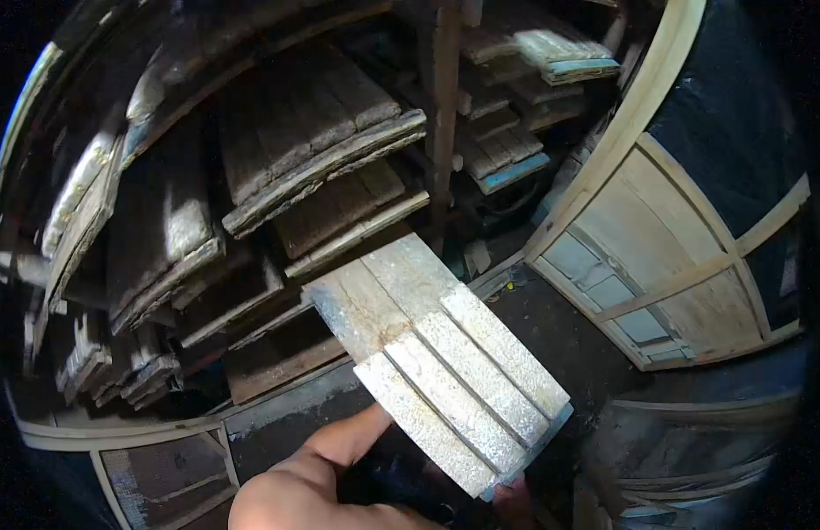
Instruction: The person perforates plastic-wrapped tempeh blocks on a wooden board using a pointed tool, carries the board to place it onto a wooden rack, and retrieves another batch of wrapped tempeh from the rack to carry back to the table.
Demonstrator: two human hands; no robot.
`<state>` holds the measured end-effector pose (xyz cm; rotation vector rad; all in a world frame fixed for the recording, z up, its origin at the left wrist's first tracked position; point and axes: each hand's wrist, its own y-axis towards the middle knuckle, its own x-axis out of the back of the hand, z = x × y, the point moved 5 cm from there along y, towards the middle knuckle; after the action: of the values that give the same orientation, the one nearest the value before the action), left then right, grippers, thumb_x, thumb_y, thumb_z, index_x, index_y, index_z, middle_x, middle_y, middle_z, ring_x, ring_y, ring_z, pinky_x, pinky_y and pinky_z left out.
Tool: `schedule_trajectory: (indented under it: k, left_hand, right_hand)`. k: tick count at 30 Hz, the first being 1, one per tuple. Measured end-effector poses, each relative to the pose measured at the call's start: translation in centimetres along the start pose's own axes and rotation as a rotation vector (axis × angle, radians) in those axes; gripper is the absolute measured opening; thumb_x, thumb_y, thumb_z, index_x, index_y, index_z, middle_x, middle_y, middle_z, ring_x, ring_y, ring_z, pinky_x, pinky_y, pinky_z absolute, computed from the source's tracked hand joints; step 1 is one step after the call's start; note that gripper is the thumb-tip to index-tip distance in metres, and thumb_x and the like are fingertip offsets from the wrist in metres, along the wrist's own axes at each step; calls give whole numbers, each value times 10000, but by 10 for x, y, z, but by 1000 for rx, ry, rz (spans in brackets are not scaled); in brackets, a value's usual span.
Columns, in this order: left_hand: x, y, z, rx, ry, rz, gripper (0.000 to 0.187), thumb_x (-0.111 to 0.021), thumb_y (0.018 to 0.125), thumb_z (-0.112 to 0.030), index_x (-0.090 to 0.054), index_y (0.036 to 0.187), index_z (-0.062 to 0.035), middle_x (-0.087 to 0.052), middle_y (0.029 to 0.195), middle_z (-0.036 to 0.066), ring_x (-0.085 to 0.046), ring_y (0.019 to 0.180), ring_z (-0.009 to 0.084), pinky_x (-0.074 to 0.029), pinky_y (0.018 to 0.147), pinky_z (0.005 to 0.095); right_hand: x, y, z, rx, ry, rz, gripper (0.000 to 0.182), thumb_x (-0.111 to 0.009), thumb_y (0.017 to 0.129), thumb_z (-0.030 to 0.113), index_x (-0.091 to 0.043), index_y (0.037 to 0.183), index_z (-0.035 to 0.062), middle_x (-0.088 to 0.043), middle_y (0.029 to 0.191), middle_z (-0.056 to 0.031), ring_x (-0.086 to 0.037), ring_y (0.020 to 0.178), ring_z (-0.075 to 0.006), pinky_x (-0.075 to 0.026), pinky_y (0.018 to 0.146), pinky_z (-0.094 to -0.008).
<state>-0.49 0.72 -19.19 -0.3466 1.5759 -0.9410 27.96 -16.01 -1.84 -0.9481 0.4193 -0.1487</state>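
Observation:
A worn wooden board (379,296) stretches out in front of me, its far end at the rack. Several long white slabs with a bumpy surface (463,389) lie side by side on its near half; the far half is bare. My left hand (381,420) reaches to the left side of the board, its fingers hidden beneath. At the near edge, which is bluish, my right hand (513,497) grips the board from below, partly in shadow.
Dark wooden racks with stacked boards (317,132) fill the left and back. A post (443,115) divides the racks. To the right stands a wood-framed panel door (666,256). More stacked boards (692,442) are at lower right, and a low framed mesh panel (167,473) is at lower left.

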Motion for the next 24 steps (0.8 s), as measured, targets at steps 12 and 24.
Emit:
schedule_trajectory:
  k: [12, 24]
  left_hand:
    - [-19, 73, -110, -88, 17, 64, 638, -461, 937, -525, -491, 1386, -73, -533, 1380, 142, -514, 1235, 330, -369, 1082, 505]
    - [-11, 113, -177, -168, 22, 106, 636, -469, 936, -525, -502, 1379, -70, -543, 1370, 146, -527, 1222, 332, -383, 1072, 507]
  right_hand:
    - [-38, 108, -21, 387, -1002, 183, 847, -602, 773, -77, -255, 1505, 171, -437, 1394, -138, -507, 1232, -297, -463, 1002, -438]
    - [-95, 173, -33, 128, -526, 81, 858, -637, 788, -38, -233, 1512, 184, -446, 1369, -104, -477, 1203, -261, -493, 890, -381]
